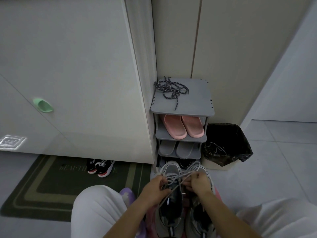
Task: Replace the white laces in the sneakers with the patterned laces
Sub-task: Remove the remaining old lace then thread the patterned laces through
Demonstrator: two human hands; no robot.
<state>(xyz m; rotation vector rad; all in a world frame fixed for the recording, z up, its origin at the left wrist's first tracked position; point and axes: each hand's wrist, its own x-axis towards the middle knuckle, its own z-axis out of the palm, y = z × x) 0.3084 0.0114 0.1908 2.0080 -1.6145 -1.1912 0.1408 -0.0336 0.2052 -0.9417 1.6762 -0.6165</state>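
Laces [172,179], white, just before shoe rack [197,93] — likely limp, light; left hand [156,184] and right hand [200,182] each pinch a strand — best gripped near tips.

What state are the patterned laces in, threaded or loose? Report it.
Loose: the patterned laces lie tangled on the shoe rack's top shelf, apart from the sneakers, which hold white laces.
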